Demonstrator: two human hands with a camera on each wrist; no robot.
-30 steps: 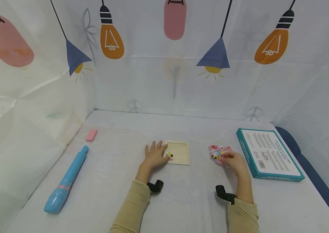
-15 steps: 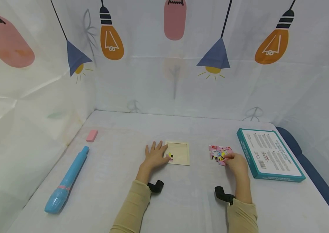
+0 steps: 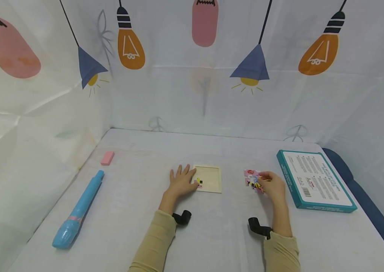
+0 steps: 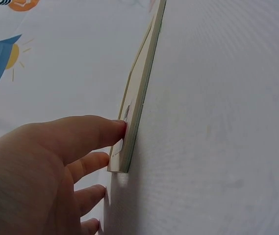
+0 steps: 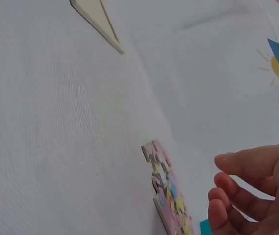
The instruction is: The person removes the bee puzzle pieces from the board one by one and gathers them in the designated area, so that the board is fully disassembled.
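Note:
A shallow wooden puzzle tray (image 3: 212, 179) lies mid-table, with a small printed puzzle piece (image 3: 200, 181) in its near-left corner. My left hand (image 3: 180, 184) is spread at the tray's left side, its thumb pressing on that piece. In the left wrist view, the other fingers extend past the tray's edge (image 4: 135, 122). To the right, several joined pink puzzle pieces (image 3: 250, 176) lie on the table. Over their right part hovers my right hand (image 3: 274, 187), hiding some of them. The right wrist view shows its fingers loosely bent, a gap between thumb and forefinger, apart from the pieces (image 5: 173, 196).
A teal-edged flat box (image 3: 316, 179) lies at the right. On the left are a blue microphone-shaped toy (image 3: 78, 211) and a pink block (image 3: 107, 158). A printed white curtain (image 3: 178, 94) stands behind the table.
My right hand first slid slightly right and down along the pink pieces, then rose a little and back left over them. My left hand has stayed at the tray.

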